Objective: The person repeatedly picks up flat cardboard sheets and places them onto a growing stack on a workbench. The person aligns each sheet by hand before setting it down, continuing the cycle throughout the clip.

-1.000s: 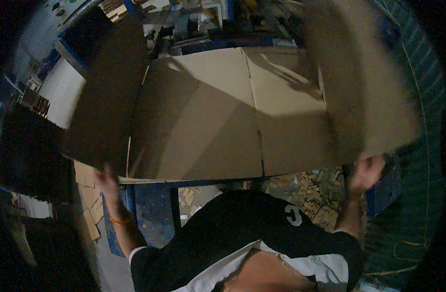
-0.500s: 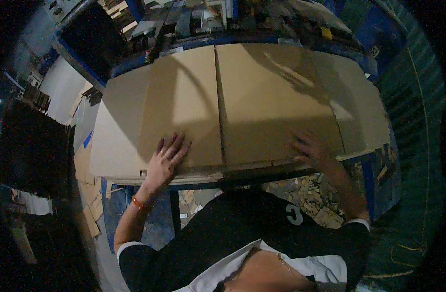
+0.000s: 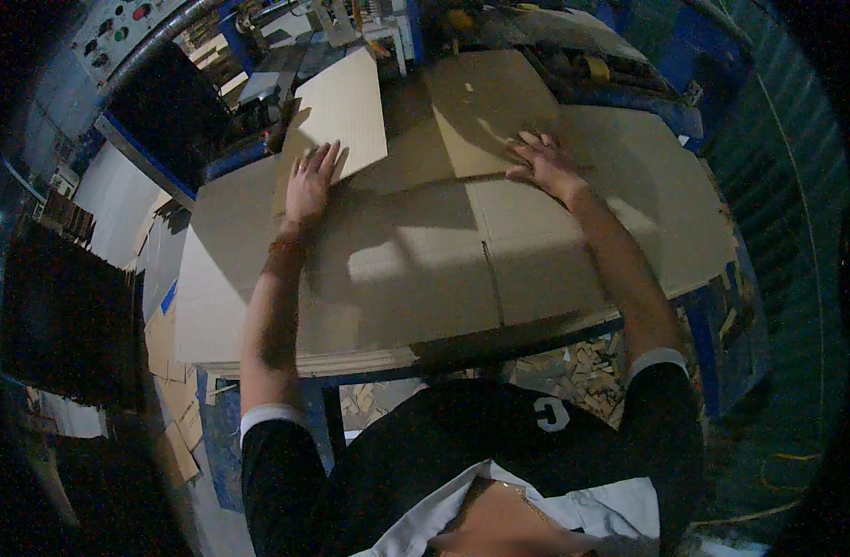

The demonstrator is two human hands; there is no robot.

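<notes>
A flat brown cardboard sheet (image 3: pixel 495 102) lies partly over a stack of cardboard sheets (image 3: pixel 416 269), its far end reaching toward the machine. One of its panels, the pale left flap (image 3: pixel 346 107), is tilted up. My left hand (image 3: pixel 312 181) rests at the near side of that flap, fingers stretched out. Against the sheet's right part lies my right hand (image 3: pixel 547 165), its fingers spread and flat. Both arms are reached forward over the stack. Part of the sheet's far edge is in shadow.
Beyond the stack stands a machine (image 3: pixel 346 23) with a blue frame and metal parts. A control panel with buttons (image 3: pixel 114 37) is at the far left. Cardboard scraps (image 3: pixel 583 376) litter the floor below the stack's near edge. Dark stacked sheets (image 3: pixel 68 297) stand left.
Both hands have moved forward, away from me, and the top cardboard sheet has slid toward the machine with them. Its left flap has risen, and the stack beneath now shows.
</notes>
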